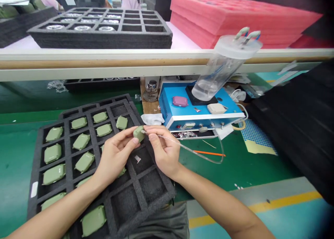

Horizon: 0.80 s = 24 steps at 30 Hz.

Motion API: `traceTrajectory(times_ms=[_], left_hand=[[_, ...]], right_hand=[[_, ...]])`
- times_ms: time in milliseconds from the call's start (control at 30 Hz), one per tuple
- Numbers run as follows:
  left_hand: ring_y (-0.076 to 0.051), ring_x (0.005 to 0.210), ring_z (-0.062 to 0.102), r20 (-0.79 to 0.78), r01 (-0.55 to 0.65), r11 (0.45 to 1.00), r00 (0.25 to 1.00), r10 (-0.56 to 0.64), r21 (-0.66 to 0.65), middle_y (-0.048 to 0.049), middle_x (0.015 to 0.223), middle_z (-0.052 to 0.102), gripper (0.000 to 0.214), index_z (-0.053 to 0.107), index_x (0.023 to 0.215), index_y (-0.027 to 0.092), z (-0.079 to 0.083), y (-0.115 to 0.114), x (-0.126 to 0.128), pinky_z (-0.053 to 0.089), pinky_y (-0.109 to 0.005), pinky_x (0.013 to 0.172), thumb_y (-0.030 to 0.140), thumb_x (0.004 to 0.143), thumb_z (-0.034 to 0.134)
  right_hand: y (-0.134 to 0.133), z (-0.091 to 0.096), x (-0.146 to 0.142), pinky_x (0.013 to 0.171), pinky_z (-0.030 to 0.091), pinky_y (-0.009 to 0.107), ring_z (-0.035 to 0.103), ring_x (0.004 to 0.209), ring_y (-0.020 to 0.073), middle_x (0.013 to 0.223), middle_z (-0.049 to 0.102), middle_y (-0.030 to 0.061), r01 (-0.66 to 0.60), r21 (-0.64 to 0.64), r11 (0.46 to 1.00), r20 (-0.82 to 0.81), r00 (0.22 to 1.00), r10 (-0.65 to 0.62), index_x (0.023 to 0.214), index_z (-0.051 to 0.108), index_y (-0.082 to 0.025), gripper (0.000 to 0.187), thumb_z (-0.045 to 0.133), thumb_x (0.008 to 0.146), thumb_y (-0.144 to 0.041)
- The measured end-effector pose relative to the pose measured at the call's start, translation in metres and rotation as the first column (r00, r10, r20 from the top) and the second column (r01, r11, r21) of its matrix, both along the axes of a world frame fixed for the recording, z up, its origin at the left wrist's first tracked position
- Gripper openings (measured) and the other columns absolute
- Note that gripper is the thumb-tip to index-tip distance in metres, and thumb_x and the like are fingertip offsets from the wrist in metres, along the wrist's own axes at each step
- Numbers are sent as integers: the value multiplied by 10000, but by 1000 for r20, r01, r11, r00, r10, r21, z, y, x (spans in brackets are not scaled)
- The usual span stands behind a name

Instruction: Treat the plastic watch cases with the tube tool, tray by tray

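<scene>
My left hand [118, 150] pinches a small green watch case [139, 133] by its edges above the black foam tray [171, 193]. Closed around the end of a clear thin tube [188, 149] is my right hand [164, 148], with the tube's tip against or very near the side of the case; exact contact is too small to tell. More green cases [52, 153] lie in the tray's compartments, some hidden under my left arm. A small silvery piece [137, 159] rests in a compartment just below my hands.
A blue machine [167, 108] carries a purple case [180, 101], a beige case [216, 109] and a clear cylinder [208, 75]. An orange stick [208, 153] lies on the green bench. The shelf [104, 63] above holds a foam tray [104, 40] and red foam blocks [195, 20].
</scene>
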<state>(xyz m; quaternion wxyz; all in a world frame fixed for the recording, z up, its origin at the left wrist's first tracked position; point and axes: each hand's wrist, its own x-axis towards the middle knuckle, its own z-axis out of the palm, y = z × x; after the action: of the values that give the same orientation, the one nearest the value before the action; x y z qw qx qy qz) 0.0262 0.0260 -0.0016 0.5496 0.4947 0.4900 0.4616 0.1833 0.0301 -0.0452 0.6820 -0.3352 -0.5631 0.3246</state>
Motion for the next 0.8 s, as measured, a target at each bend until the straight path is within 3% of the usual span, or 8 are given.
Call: traceTrajectory(times_ms=[800], left_hand=[[-216, 1068, 759, -9, 7, 1000, 1000, -7, 14, -91, 1258, 773, 467, 745, 1244, 166, -2, 1, 0, 648, -295, 914, 391, 845, 836]], right_hand=[[0, 1, 0, 980, 590, 358, 721, 1078, 186, 1096, 746, 44, -16, -3, 1000, -27, 999, 16, 1070, 738, -260, 170, 601, 1010, -180]])
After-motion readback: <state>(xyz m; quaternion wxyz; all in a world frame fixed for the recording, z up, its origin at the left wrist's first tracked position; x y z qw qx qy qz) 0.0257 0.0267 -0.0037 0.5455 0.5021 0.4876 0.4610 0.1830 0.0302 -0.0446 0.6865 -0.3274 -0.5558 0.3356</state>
